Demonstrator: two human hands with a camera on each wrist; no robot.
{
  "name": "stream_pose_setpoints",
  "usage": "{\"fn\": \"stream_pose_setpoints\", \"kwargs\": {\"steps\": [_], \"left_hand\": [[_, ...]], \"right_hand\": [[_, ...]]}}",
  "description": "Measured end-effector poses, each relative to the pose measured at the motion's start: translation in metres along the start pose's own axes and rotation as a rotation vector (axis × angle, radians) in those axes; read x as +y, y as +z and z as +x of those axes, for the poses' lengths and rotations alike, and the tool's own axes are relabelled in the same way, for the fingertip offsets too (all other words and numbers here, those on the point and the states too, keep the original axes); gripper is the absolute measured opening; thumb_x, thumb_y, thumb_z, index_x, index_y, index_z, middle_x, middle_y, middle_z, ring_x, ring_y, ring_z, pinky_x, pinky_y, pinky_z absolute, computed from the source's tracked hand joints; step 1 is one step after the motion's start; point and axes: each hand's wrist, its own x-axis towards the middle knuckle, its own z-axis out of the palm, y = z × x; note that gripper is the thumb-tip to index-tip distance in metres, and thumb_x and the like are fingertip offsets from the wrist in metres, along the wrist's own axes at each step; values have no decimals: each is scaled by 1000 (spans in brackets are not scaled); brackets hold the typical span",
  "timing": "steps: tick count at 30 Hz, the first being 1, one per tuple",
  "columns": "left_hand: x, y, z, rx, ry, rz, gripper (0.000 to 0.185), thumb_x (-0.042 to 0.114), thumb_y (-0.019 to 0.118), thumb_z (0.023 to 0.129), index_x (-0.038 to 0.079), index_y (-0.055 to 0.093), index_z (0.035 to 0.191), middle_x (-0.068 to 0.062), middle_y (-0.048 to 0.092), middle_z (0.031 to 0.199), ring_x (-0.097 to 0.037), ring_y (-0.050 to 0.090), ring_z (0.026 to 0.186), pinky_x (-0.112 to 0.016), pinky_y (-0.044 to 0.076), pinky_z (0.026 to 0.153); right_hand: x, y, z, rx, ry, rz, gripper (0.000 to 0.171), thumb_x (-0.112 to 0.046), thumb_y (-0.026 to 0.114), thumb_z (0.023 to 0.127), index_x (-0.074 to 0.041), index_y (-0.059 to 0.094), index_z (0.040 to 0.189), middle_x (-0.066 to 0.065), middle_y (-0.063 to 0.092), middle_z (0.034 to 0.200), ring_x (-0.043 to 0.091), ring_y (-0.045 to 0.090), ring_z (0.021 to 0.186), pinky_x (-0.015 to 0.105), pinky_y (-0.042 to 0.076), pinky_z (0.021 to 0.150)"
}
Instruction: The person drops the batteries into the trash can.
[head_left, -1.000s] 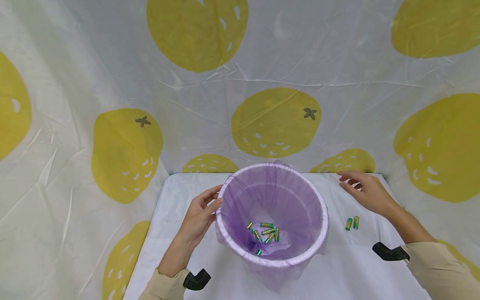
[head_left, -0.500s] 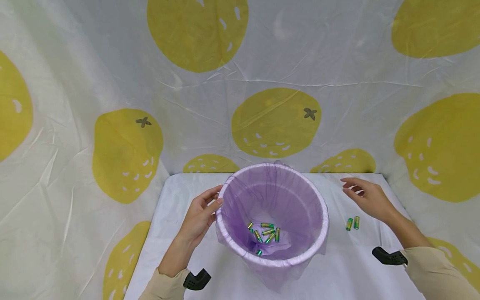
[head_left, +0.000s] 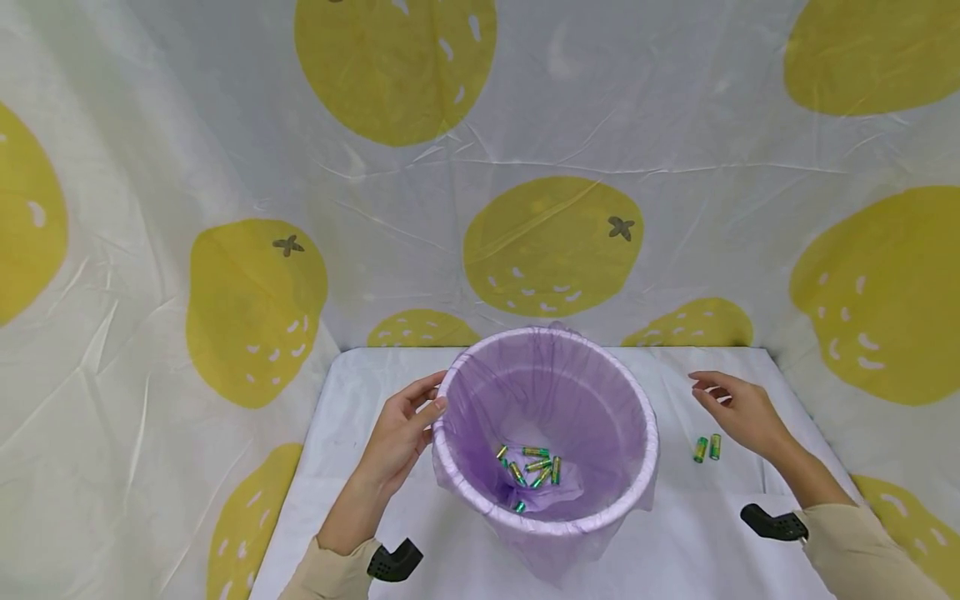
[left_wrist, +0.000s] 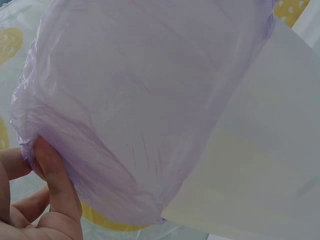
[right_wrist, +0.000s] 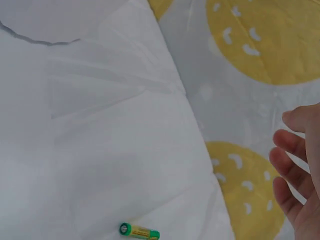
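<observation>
A white bin (head_left: 444, 450) with a thin purple bag (left_wrist: 135, 100) folded over its rim stands in the middle of the table. Several green and yellow batteries (head_left: 537, 466) lie at its bottom, on the bag. My left hand (head_left: 397, 437) pinches the bin's left rim through the bag, thumb on the near side. To the right of the bin, my right hand (head_left: 742, 410) hovers with loosely bent fingers and holds nothing. Just below that hand, two more batteries (head_left: 707, 448) lie side by side on the cloth; one battery (right_wrist: 139, 231) shows in the right wrist view.
A white cloth (head_left: 697, 542) covers the table. Behind and at both sides hangs a pale curtain (head_left: 555, 150) printed with large yellow fruit, close to the table's back edge.
My right hand has come down and slightly nearer to the two loose batteries, from the table's back edge. The left hand and the bin have stayed put.
</observation>
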Motion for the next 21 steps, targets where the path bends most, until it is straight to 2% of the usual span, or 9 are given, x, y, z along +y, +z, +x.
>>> {"fn": "stream_pose_setpoints", "kwargs": {"steps": [2, 9, 17, 21], "left_hand": [[0, 0, 0, -3, 0, -1, 49, -2, 61, 102, -10, 46, 148, -12, 52, 114, -16, 63, 87, -25, 57, 69], [-1, -1, 0, -6, 2, -1, 49, -1, 61, 102, -11, 45, 148, -11, 52, 112, -15, 63, 86, -24, 57, 68], [-1, 0, 0, 1, 5, -4, 49, -1, 61, 102, -10, 45, 148, -10, 53, 112, -15, 63, 85, -24, 56, 67], [-1, 0, 0, 1, 6, -5, 49, -1, 61, 102, -10, 45, 148, -10, 52, 112, -15, 63, 86, -24, 57, 68]], "right_hand": [[3, 3, -3, 6, 17, 4, 28, -7, 70, 98, 0, 68, 126, 15, 72, 101, 28, 66, 83, 18, 53, 67], [16, 15, -14, 19, 104, 25, 30, -10, 67, 101, 3, 65, 129, 21, 70, 107, 36, 65, 91, 9, 47, 70], [36, 35, -32, 8, 234, 48, 35, -16, 63, 105, 3, 60, 135, 24, 66, 113, 39, 63, 97, 12, 49, 66], [47, 47, -41, 37, 262, 32, 34, -14, 65, 103, 4, 61, 133, 24, 66, 112, 39, 63, 97, 10, 47, 66]]}}
